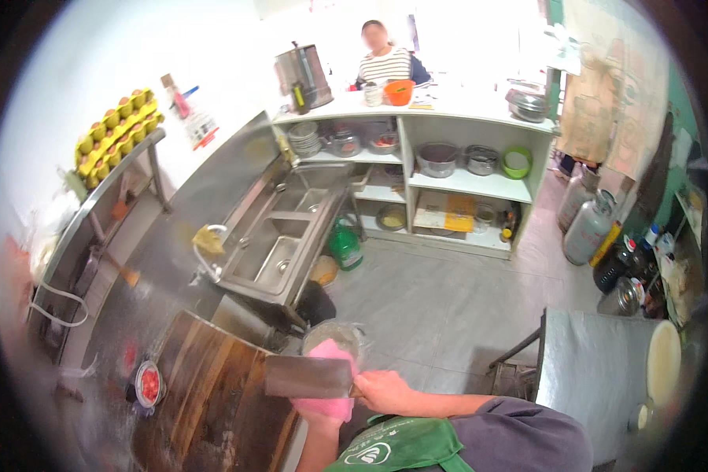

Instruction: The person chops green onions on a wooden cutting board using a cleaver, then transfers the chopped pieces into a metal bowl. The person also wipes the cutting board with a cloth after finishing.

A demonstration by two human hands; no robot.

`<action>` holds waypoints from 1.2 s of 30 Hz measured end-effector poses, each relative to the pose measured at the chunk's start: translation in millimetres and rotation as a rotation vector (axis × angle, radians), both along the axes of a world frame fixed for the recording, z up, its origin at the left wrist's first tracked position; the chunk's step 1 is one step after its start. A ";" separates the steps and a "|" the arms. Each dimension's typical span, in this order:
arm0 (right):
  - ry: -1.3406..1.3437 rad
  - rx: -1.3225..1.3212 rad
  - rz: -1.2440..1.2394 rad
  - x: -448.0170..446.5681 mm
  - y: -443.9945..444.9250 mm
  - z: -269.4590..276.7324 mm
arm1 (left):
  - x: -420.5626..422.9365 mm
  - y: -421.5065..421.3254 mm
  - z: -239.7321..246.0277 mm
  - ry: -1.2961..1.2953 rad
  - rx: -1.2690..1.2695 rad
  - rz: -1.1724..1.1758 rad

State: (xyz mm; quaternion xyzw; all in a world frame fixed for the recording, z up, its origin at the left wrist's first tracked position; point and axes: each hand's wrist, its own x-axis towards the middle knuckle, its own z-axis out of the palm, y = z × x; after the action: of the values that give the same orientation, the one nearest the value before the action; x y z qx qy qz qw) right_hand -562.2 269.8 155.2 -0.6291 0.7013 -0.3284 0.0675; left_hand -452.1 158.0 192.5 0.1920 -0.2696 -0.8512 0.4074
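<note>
My right hand (383, 392) grips the handle of a Chinese cleaver (308, 377), its broad blade pointing left in front of my body. Beneath and behind the blade, my left hand (320, 420) holds a pink cloth (333, 353), which shows above and below the steel. The left fingers are mostly hidden by cloth and blade. To the left lies a thick wooden cutting board (212, 392) with dark, worn patches. Beside the board's left edge stands a small bowl (161, 377) of red chopped pieces.
A two-basin steel sink (259, 289) stands beyond the board. White shelving (466, 245) holds bowls and pots; a person (386, 62) is behind its counter. Gas cylinders (587, 230) stand at right, near a metal-topped table (590, 360). Yellow egg trays (115, 141) rest upper left.
</note>
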 end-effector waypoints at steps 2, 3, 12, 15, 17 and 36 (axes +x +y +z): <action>0.006 0.045 -0.022 0.5 2.3 -4.1 | -3.0 -1.7 6.8 0.108 0.202 -0.097; 0.006 0.064 -0.024 0.9 2.1 -4.6 | -4.3 -2.8 12.0 0.161 0.299 -0.128; -0.066 0.209 -0.017 9.5 -3.6 2.0 | -1.5 -13.7 32.0 -0.057 -0.333 -0.251; -0.071 0.259 0.002 10.5 -5.1 -1.7 | 0.9 -24.0 12.4 0.125 -0.018 -0.269; -0.112 0.256 -0.007 12.4 -5.5 -4.1 | 4.1 -32.8 -0.7 0.090 -0.148 -0.313; -0.153 0.542 -0.004 -45.8 37.4 -95.5 | 144.0 -70.8 -6.0 0.315 -0.031 0.244</action>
State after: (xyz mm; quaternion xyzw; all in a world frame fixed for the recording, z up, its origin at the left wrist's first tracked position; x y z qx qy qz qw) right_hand -607.9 307.2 59.7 -0.5602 0.7577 -0.1755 0.2852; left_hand -308.1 87.2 186.5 0.0813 -0.1902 -0.8108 0.5475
